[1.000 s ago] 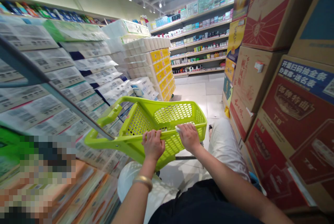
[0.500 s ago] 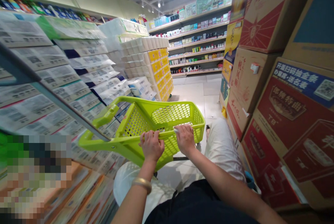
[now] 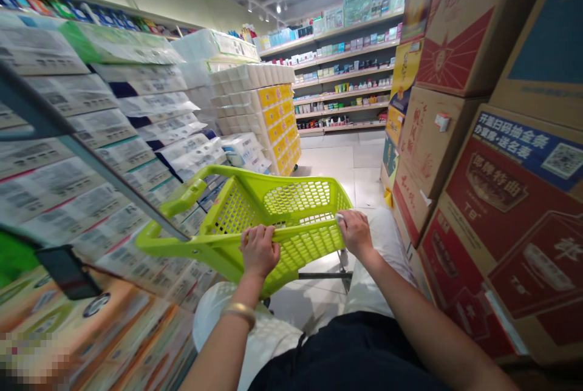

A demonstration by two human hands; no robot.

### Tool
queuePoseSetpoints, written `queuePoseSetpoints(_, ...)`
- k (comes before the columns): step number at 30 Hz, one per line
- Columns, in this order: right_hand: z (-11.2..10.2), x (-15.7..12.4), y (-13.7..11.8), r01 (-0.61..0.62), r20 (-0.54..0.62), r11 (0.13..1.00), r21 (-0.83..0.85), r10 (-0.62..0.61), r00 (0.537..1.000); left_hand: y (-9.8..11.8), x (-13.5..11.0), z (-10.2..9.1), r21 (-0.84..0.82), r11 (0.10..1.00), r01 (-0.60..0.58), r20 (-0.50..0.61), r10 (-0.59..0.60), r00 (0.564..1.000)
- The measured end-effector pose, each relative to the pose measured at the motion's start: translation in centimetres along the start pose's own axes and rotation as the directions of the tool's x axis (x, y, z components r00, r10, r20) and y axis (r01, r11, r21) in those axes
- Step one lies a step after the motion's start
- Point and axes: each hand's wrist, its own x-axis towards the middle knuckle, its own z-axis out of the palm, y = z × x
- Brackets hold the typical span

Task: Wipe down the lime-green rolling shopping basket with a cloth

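Note:
A lime-green plastic shopping cart (image 3: pixel 310 244) with a latticed basket stands crosswise in front of me, and no goods are visible inside it. My left hand (image 3: pixel 260 251), with a gold bangle on its wrist, has its fingers curled over the cart's near rim. At the right-hand corner of that rim is my right hand (image 3: pixel 356 233), closed on a small white wipe (image 3: pixel 339 217) that shows at the fingertips; whether it is tissue or cloth I cannot tell. The cart's handle (image 3: pixel 184 197) points left, away from both hands.
Stacked tissue packs (image 3: pixel 104 99) line the left side. Cardboard cartons (image 3: pixel 496 197) rise close on my right. A grey pole (image 3: pixel 127 190) slants down to the cart's handle end. Ahead are pale floor tiles (image 3: pixel 337 157) and a stocked shelf (image 3: pixel 346 75).
My right hand has slid right along the near rim to the cart's corner, taking the white wipe with it. My left hand keeps its hold on the rim.

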Motion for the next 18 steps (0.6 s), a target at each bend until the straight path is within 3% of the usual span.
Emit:
queuePoseSetpoints(10, 0.2, -1.2, -1.9, 0.131, -0.003, 0.991, 0.014, -0.131, 0.991, -3.2, 1.1, 0.5, -0.021, 1.0, 0.012, 0.053, -0.011, 0.999)
queuePoseSetpoints(15, 0.5, -2.1, -4.3, 0.223, 0.004, 0.974, 0.045, -0.223, 0.975, -5.4, 1.9, 0.8, -0.034, 0.987, 0.159, 0.098, -0.155, 0.983)
queuePoseSetpoints(18, 0.8, -2.6, -6.2, 0.278, 0.007, 0.957, 0.086, -0.28, 0.96, -5.4, 1.6, 1.0, -0.045, 0.974, 0.224, 0.084, -0.22, 0.972)
